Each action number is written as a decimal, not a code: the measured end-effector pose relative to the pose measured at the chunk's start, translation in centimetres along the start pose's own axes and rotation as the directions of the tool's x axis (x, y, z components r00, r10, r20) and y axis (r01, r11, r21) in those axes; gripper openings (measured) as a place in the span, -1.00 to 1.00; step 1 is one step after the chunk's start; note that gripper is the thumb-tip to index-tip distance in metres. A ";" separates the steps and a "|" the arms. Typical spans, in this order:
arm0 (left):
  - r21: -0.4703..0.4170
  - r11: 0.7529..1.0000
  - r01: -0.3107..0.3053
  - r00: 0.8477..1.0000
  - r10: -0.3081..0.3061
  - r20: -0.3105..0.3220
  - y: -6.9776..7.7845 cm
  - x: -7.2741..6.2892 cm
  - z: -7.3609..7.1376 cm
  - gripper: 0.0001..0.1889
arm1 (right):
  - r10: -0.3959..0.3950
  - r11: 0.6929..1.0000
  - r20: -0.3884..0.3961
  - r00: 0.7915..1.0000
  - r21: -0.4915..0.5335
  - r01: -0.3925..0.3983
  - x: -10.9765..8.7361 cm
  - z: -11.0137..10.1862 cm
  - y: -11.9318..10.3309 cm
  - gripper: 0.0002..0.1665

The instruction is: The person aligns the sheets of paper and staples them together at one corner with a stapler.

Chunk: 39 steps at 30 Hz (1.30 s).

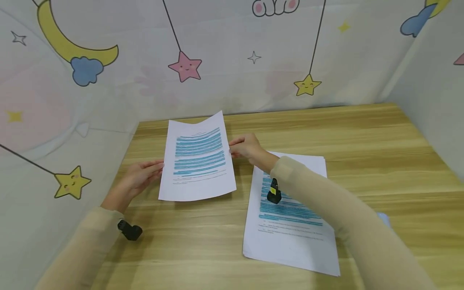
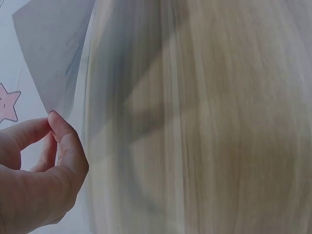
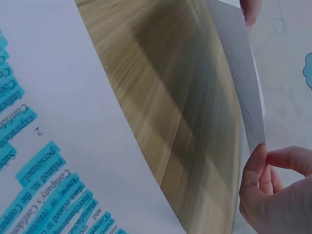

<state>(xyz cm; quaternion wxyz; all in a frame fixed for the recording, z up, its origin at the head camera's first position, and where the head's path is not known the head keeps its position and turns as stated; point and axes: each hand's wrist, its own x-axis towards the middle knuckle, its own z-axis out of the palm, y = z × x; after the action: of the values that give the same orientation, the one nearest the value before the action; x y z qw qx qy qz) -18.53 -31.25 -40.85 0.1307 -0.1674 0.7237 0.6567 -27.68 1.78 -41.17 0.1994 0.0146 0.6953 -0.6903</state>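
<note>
A sheet of paper, printed with text highlighted in blue, is held up above the table, its top edge sagging in the middle. My left hand pinches its left edge between thumb and fingers, as the left wrist view shows at the hand. On the opposite edge, my right hand pinches the paper; the right wrist view shows that hand with thumb and fingertips meeting on the edge. A stack of similar highlighted sheets lies on the table under my right forearm, which partly hides it.
The wood-grain table reaches back to a pale wall cloth printed with stars and moons. A small light-blue object shows partly behind my right sleeve. Black wrist cameras sit on both of my wrists.
</note>
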 end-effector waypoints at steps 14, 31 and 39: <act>0.001 0.999 -0.040 0.997 0.040 0.059 1.0 -0.9 2.7 -0.42 | -0.018 0.998 0.008 1.000 -0.056 0.018 -2.4 -3.1 -0.5 -0.71; 0.095 0.990 -0.101 0.989 0.090 0.117 1.9 -1.4 5.8 -0.47 | 0.001 0.998 0.004 1.000 -0.070 -0.001 -5.3 -6.6 -0.6 -0.68; 0.088 0.989 -0.115 0.981 0.099 0.167 2.0 -1.5 7.2 -0.53 | 0.030 0.997 0.005 1.000 -0.075 -0.030 -7.2 -8.6 -0.1 -0.63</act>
<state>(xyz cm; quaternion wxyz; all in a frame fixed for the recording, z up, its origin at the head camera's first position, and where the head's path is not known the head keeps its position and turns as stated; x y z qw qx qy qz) -18.23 -23.86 -39.22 0.1614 -0.0675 0.7498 0.6381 -23.30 11.95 -39.19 0.2123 0.0155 0.7200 -0.6605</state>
